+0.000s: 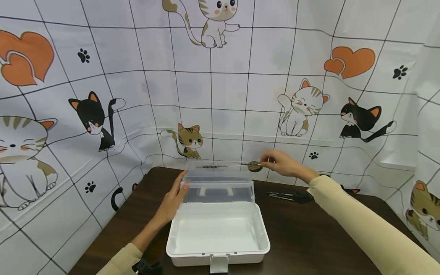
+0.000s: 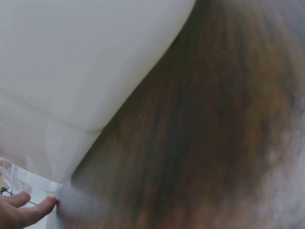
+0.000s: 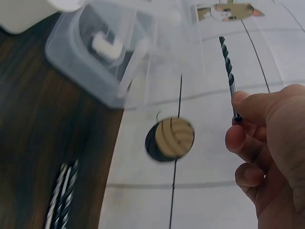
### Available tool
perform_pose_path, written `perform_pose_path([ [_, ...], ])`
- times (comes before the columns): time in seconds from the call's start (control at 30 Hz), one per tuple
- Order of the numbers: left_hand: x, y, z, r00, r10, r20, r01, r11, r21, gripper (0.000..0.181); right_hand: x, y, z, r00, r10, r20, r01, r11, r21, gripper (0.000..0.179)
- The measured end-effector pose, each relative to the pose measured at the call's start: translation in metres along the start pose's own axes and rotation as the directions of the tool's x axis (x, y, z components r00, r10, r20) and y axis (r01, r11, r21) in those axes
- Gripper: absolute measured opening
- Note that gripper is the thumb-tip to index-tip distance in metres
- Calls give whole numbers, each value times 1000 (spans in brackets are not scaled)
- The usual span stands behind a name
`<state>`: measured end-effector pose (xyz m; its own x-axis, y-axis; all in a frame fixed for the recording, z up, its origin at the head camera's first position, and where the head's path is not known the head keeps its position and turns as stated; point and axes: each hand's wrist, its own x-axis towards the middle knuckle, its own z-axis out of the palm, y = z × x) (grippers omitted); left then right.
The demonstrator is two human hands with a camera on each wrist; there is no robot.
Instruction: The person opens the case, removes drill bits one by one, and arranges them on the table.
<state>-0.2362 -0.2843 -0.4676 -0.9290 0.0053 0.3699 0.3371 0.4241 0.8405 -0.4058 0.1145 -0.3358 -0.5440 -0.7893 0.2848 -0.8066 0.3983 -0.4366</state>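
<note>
Thumb and fingertips of my right hand [image 1: 282, 163] pinch a slim drill bit [image 3: 228, 62] by its shank, behind and right of the box. Its dark fluted end points up in the right wrist view and leftward in the head view. My left hand [image 1: 170, 202] holds the left edge of the clear lid [image 1: 220, 193], which stands raised at the back of the white box [image 1: 220, 229]. Inside the upper part of the lid lies a thin dark piece [image 1: 214, 166] resembling another bit. The left wrist view catches only some left fingers [image 2: 35, 212] at the box's corner.
Several drill bits [image 3: 62, 195] lie on the dark table [image 1: 302, 233] right of the box, beside a black object [image 1: 303, 197]. A white latch [image 1: 219, 264] hangs from the box front. A cat-printed sheet [image 1: 227, 91] rises behind the table.
</note>
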Motion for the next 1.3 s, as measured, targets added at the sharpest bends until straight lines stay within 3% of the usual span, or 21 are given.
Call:
perform_pose_path([
  [0.27,0,-4,-1,1000,4,4,-4,1000,9,53,-41,26,-1,996,82,-15,-82,996,16,8],
  [0.4,-1,-4,0,1000,-3,6,2,1000,13,53,-64,43,11,991,134,-20,-134,991,26,10],
  [0.53,-1,-2,0,1000,-11,18,11,1000,-3,54,-88,63,29,980,197,25,-198,978,62,13],
  [0.83,-9,40,-7,999,11,45,-10,1000,-19,56,-122,90,54,962,262,71,-270,954,128,10],
  [1.0,-6,27,-6,999,1,46,1,999,-42,56,-128,93,62,958,283,52,-288,950,119,9],
  [1.17,0,5,-2,1000,-10,29,11,999,-40,54,-129,94,66,970,244,-7,-243,968,66,7],
  [1.3,0,0,-1,1000,-10,17,11,1000,-27,53,-131,96,73,977,201,-75,-202,979,-13,2],
])
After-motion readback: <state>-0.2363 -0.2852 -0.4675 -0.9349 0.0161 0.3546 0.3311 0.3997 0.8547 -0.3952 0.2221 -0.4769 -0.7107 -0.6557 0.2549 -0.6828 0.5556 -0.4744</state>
